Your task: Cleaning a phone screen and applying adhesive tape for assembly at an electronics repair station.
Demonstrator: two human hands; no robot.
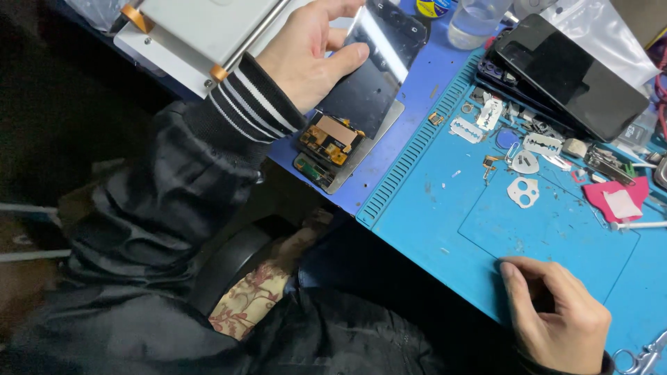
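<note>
The left hand (316, 59) grasps a thin dark glossy phone screen panel (375, 66) by its edge, thumb on one side and fingers on the other, tilting it up over an opened phone body with exposed gold and black circuitry (328, 147) that lies on the blue silicone repair mat surface (445, 208). The screen looks already separated from the body, with reassembly not yet done, as far as can be judged. Further right lie white razor blades (476, 125), small metal brackets (522, 191) and a second black phone (570, 73). The right hand (556, 316) rests loosely curled on the mat, holding nothing.
</note>
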